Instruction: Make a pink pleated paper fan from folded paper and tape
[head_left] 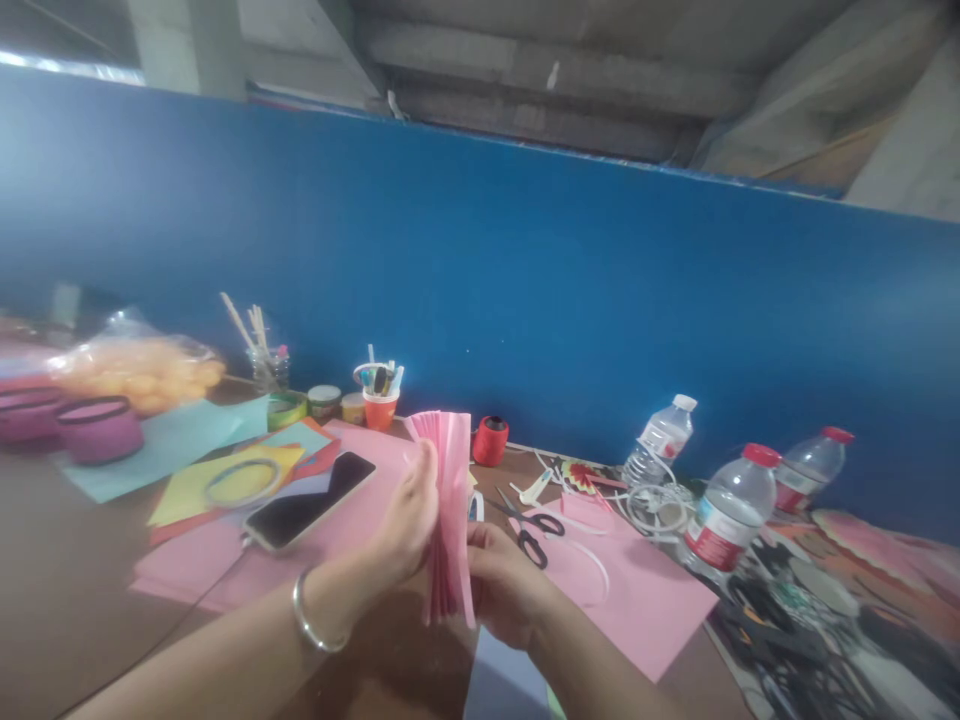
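Observation:
I hold a pleated, fan-folded strip of pink paper (450,510) upright between both hands above the brown table. My left hand (405,525), with a silver bangle at its wrist, presses flat against the strip's left side. My right hand (504,585) grips the strip low on its right side, fingers curled around the folds. Black-handled scissors (529,525) lie just right of my hands on a pink sheet (645,595). A phone (309,500) lies screen up to the left on more pink paper.
Coloured paper sheets (187,450), purple bowls (97,428), a bag of orange balls (135,370), an orange pen cup (380,400), small jars, a red thread spool (490,440), three water bottles (724,510), white cord and a blue partition (525,280) behind.

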